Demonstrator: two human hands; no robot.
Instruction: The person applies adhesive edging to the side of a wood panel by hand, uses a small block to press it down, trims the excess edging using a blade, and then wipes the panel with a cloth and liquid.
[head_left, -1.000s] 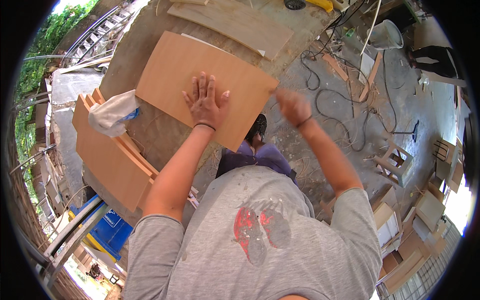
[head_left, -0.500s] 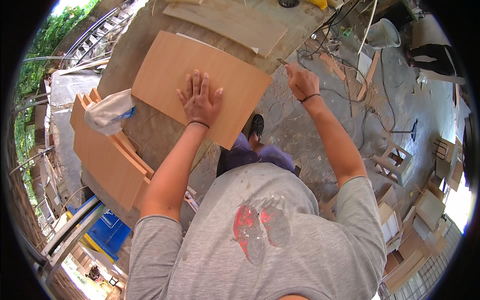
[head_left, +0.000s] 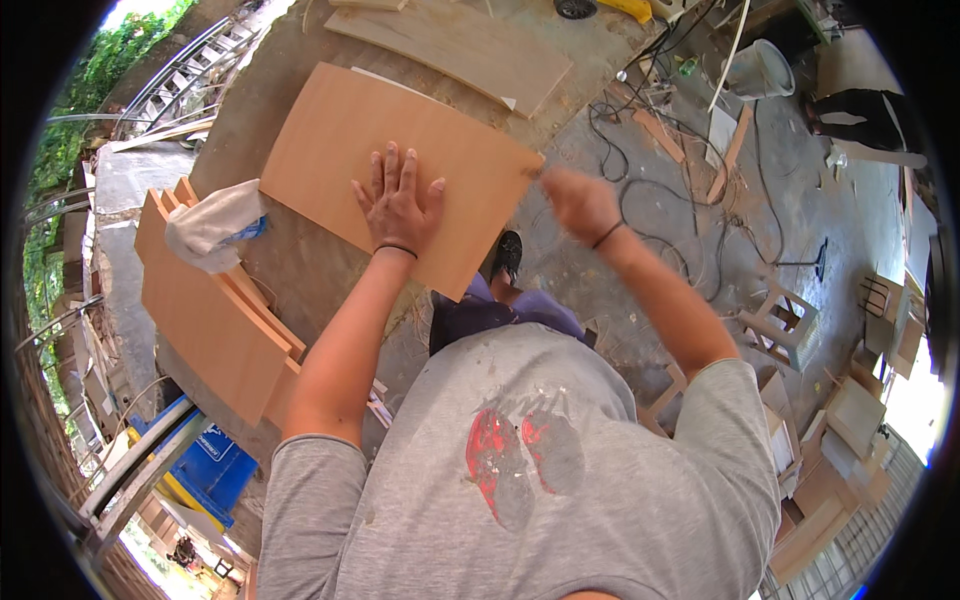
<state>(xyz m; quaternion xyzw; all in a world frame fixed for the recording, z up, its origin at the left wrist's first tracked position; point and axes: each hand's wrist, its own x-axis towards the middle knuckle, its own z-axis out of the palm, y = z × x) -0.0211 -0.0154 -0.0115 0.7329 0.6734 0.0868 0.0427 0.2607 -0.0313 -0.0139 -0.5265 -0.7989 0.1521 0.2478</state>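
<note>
A light wood-coloured panel (head_left: 330, 130) lies flat on the work surface in front of me. My left hand (head_left: 400, 205) rests on it palm down, with the fingers stretched out. At the panel's right corner is my right hand (head_left: 582, 205), closed and smeared by motion. It grips a small flat blade (head_left: 533, 172), whose blurred tip lies over the panel's right edge. Whether the blade touches the panel I cannot tell, and its handle is hidden in the fist. A white sheet edge shows from under the panel's far side.
Several similar panels (head_left: 210, 325) are stacked at the left, with a pale cloth (head_left: 212, 228) on top. Beyond my panel lies a longer board (head_left: 450, 52). Cables (head_left: 690, 215), wood offcuts, a bucket (head_left: 760, 70) and a stool (head_left: 785, 325) are on the floor at right.
My right hand has moved left and slightly down, bringing the blade from beyond the panel's corner to its right edge. My left hand stays in place on the panel.
</note>
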